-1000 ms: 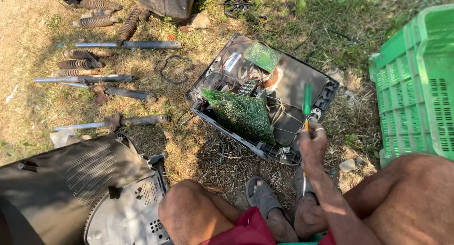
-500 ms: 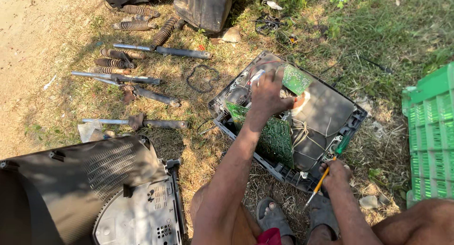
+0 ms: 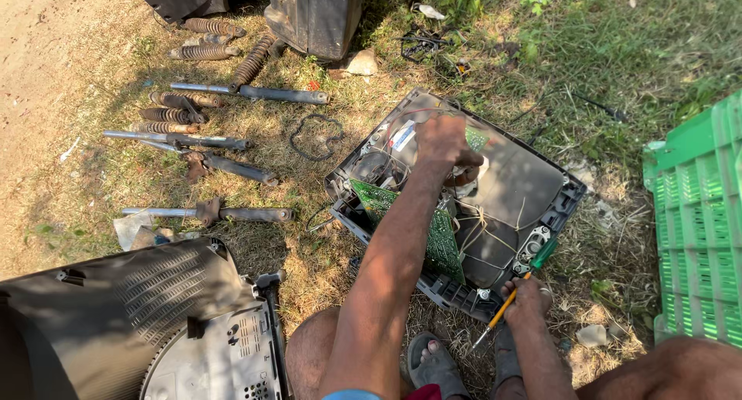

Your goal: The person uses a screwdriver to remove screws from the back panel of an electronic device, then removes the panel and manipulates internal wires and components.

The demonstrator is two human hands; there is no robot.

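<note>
Casing: open television casing (image 3: 533,176) on grass, green circuit board (image 3: 440,241) inside.
Left hand (image 3: 444,141): fingers reaching into the casing's far part; grip unclear.
Right hand (image 3: 529,298): pinching a screwdriver (image 3: 514,296) at the near rim.

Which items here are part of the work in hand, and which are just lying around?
In hand:
left hand inside open television shell
green circuit board
right hand holding screwdriver

Lying about:
rusty springs and rods
green crate
grey back cover

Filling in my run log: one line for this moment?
left hand: inside open TV shell | right hand: holds screwdriver at shell edge | circuit board: in shell
</note>
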